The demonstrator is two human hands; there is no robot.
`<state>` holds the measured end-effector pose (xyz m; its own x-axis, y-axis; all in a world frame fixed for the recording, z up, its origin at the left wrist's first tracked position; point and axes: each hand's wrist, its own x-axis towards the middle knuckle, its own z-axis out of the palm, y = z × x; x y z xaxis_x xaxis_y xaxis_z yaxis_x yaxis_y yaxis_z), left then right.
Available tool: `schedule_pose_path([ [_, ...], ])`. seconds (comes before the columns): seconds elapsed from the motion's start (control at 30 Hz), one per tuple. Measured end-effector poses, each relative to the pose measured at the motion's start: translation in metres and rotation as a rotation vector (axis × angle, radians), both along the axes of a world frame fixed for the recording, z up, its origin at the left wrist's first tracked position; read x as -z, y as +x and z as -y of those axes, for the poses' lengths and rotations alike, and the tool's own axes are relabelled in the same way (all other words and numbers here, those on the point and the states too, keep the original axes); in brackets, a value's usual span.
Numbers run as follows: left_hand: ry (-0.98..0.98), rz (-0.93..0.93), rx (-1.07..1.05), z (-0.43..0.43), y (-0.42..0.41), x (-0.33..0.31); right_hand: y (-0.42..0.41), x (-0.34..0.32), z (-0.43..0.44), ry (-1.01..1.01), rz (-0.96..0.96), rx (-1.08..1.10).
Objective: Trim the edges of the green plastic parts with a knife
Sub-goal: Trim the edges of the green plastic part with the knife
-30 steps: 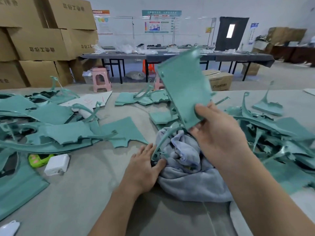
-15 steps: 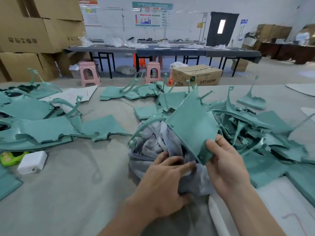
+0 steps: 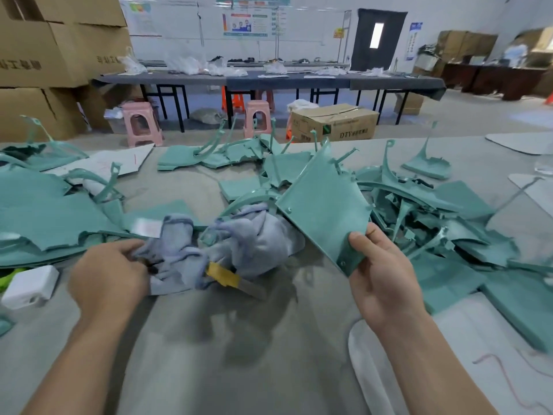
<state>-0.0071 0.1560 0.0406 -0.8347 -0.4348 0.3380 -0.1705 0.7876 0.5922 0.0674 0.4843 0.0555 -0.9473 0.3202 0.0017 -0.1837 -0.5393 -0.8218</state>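
Note:
My right hand (image 3: pixel 381 277) holds a flat green plastic part (image 3: pixel 324 208) by its lower corner, tilted up above the table. My left hand (image 3: pixel 109 275) grips the grey cloth (image 3: pixel 239 238) at its left end, and a dark handle shows at my fingertips. A utility knife (image 3: pixel 232 278) with a yellow body and bare blade sticks out from under the cloth, pointing right. I cannot tell if my left hand holds the knife itself. Piles of green plastic parts lie to the left (image 3: pixel 45 217) and right (image 3: pixel 443 223).
A white box (image 3: pixel 28 286) sits at the left by a yellow-green item (image 3: pixel 7 277). White sheets lie at the right edge (image 3: pixel 371 369). Beyond the grey table (image 3: pixel 209 339) stand pink stools (image 3: pixel 142 124), a cardboard box (image 3: pixel 335 122) and stacked cartons (image 3: pixel 45 55).
My left hand moved left, dragging the cloth and baring the yellow knife. My right hand lowered the green part from high in the air down near the table.

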Motion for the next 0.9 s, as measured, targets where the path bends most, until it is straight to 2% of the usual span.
schedule_pose_path([
  [0.07, 0.010, -0.097, 0.051, -0.006, 0.003, -0.001, 0.000, 0.002, 0.002, 0.022, 0.027, -0.004],
  [0.13, 0.026, -0.378, 0.204, -0.022, 0.012, -0.011, -0.001, 0.004, 0.004, 0.036, 0.056, -0.001],
  [0.2, -0.133, -0.594, 0.462, -0.047, 0.025, -0.021, -0.002, 0.005, 0.004, 0.033, 0.077, 0.004],
  [0.27, -0.235, -0.635, 0.629, -0.069, 0.036, -0.015, -0.001, 0.005, 0.003, 0.032, 0.084, -0.007],
  [0.3, -0.186, -0.608, 0.642, -0.076, 0.041, -0.010, 0.000, 0.005, 0.002, 0.039, 0.084, -0.020],
  [0.33, -0.042, -0.547, 0.621, -0.080, 0.045, -0.006, 0.001, 0.003, 0.002, 0.056, 0.079, -0.041],
  [0.43, 0.594, -0.247, 0.727, -0.076, 0.050, 0.002, 0.005, 0.000, 0.011, 0.132, 0.057, -0.097],
  [0.47, 0.698, -0.184, 0.843, -0.075, 0.053, 0.001, 0.007, -0.001, 0.019, 0.159, 0.065, -0.087],
  [0.53, 0.753, -0.099, 1.068, -0.086, 0.061, -0.002, 0.009, 0.002, 0.040, 0.223, 0.094, -0.089],
  [0.57, 0.805, -0.122, 1.085, -0.096, 0.066, 0.000, 0.011, 0.003, 0.051, 0.257, 0.100, -0.122],
  [0.6, 0.905, -0.158, 0.997, -0.106, 0.068, 0.000, 0.013, 0.004, 0.061, 0.305, 0.094, -0.165],
  [0.67, 1.125, -0.219, 0.674, -0.119, 0.068, -0.007, 0.018, 0.006, 0.073, 0.502, 0.069, -0.218],
  [0.77, 1.396, -0.304, 0.479, -0.101, 0.056, -0.016, 0.020, 0.009, 0.070, 1.028, 0.045, -0.056],
  [0.83, 1.365, -0.454, 0.431, -0.076, 0.047, -0.019, 0.023, 0.004, 0.072, 1.294, 0.005, 0.097],
  [0.9, 1.247, -0.587, 0.372, -0.053, 0.040, -0.012, 0.021, -0.001, 0.087, 1.494, -0.105, 0.114],
])
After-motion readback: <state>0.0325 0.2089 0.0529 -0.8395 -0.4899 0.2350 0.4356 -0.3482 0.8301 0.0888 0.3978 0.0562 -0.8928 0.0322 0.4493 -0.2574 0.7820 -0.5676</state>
